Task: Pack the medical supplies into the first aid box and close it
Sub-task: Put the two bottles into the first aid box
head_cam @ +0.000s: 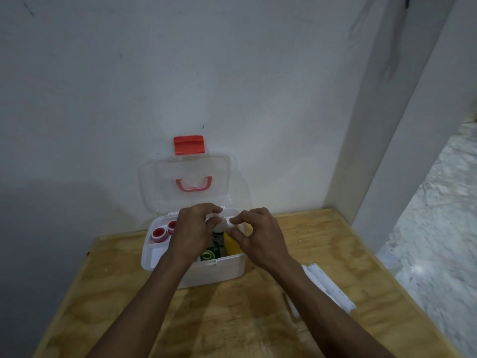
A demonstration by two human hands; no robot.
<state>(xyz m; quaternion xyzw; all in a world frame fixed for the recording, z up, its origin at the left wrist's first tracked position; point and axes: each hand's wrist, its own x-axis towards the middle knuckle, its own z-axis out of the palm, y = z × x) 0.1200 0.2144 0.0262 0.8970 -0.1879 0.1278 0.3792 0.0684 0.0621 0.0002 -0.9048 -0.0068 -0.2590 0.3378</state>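
Observation:
A white first aid box [219, 270] stands open on the wooden table, its clear lid [160, 182] with a red handle and red latch [189, 145] leaning back against the wall. Inside lie two red-and-white tape rolls [159, 233] at the left, a white and green bottle [215, 248] and a yellow item [231, 245]. My left hand [192, 233] hovers over the box middle, fingers pinched on a small white piece. My right hand [258, 236] is beside it, fingertips pinching a small white cap [230, 221]. What the white pieces belong to is unclear.
Several white rolled bandages [327, 285] lie on the table to the right of the box. A grey wall stands right behind the box, and a pillar rises at the right. The table's right edge drops to a speckled floor [438, 228].

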